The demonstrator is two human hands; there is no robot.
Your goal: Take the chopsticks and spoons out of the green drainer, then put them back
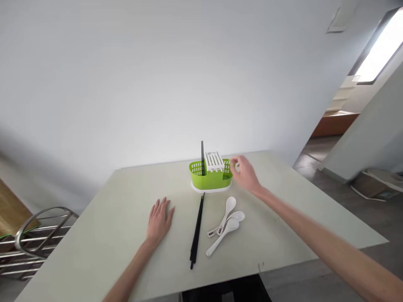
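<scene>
A green cutlery basket [208, 181] with a white base stands near the back of the table. A white slatted cover [214, 161] sits over its middle. Black chopsticks [202, 157] stand upright in its left compartment. My right hand [246, 174] is at the basket's right end, fingers curved and thumb apart, with nothing visible in it; whether it touches the rim I cannot tell. My left hand [159, 222] lies flat on the table, fingers spread. Between my hands lie several black chopsticks [197, 235] and three white spoons, one of them in front [223, 237].
The pale table [126, 218] meets a white wall [157, 84] at its back edge. A metal rack [37, 235] stands off the table's left side. Below the front edge is a dark seat [226, 289]. An opening with a window is at the right.
</scene>
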